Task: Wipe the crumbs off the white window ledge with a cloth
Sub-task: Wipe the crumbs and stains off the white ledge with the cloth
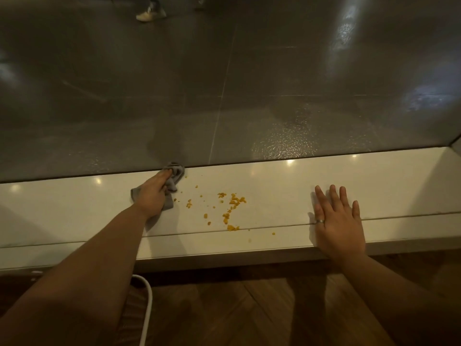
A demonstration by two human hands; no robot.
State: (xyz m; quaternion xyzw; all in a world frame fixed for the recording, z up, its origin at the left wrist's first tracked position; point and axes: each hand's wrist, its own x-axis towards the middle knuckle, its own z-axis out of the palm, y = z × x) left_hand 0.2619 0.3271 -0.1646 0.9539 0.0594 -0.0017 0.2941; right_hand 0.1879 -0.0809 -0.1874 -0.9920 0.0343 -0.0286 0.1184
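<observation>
A white window ledge runs across the view below a large pane of glass. Orange-yellow crumbs lie scattered on its middle, several of them along the seam near the front edge. My left hand grips a crumpled grey cloth and holds it down on the ledge at the foot of the glass, just left of the crumbs. My right hand lies flat with fingers spread on the ledge, to the right of the crumbs, a ring on one finger.
The window glass rises right behind the ledge and shows a grey tiled floor and someone's shoe beyond. Below the ledge is a dark wooden floor. A white-rimmed object stands by my left forearm.
</observation>
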